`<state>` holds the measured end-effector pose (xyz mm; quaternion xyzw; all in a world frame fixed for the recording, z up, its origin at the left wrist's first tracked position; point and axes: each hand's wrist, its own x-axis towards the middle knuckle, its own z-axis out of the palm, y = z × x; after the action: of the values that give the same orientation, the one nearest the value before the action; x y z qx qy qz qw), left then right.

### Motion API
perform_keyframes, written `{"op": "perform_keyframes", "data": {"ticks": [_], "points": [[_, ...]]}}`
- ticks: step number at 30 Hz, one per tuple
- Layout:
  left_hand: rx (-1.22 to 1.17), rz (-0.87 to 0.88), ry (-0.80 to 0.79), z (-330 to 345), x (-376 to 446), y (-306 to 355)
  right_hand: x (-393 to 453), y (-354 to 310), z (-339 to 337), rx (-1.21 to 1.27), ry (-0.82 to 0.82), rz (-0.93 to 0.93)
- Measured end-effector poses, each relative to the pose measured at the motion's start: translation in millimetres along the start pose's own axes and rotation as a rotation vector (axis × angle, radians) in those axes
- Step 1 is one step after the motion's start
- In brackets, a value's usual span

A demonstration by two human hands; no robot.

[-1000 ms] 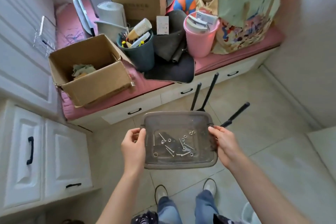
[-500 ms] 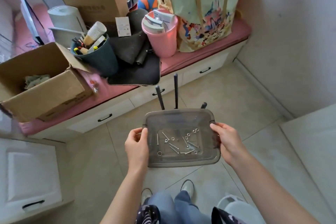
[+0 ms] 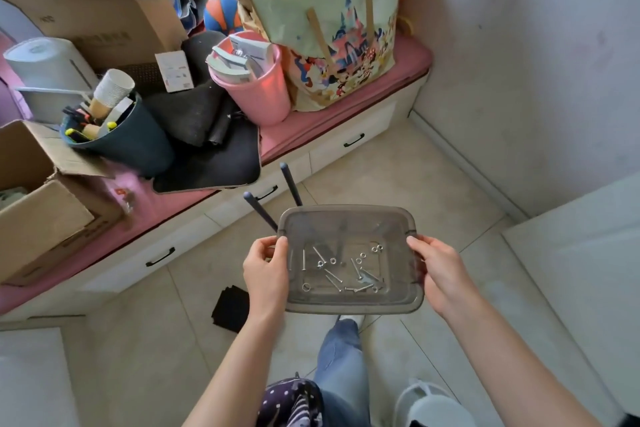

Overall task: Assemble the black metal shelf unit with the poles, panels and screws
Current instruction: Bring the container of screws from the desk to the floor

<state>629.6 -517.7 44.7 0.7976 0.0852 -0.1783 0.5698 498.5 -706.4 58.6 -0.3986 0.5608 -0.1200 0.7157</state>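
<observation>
A smoky translucent plastic tray (image 3: 349,305) is held level in front of me, above the tiled floor. My left hand (image 3: 266,270) grips its left rim and my right hand (image 3: 438,270) grips its right rim. Several silver screws and washers (image 3: 346,270) lie loose on the tray's bottom. Two black poles (image 3: 291,184) stick up from behind the tray's far edge; their lower ends are hidden by it. A black flat piece (image 3: 231,308) lies on the floor left of my left wrist.
A pink-cushioned bench with white drawers (image 3: 349,146) runs across the back, loaded with cardboard boxes (image 3: 45,218), a dark bucket (image 3: 131,139), a pink bucket (image 3: 256,90) and a printed bag (image 3: 332,42). A white wall stands at right. My legs are below the tray.
The view has swung right and nearer to the bench. The tray stays held in both hands. Only two poles show behind it now, where three showed a second ago.
</observation>
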Motion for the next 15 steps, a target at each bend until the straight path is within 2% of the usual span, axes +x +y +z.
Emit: {"op": "perform_keyframes", "data": {"ticks": [15], "points": [[0.044, -0.004, -0.033, 115.7, 55.3, 59.2, 109.3, -87.0, -26.7, -0.014, -0.001, 0.054]]}}
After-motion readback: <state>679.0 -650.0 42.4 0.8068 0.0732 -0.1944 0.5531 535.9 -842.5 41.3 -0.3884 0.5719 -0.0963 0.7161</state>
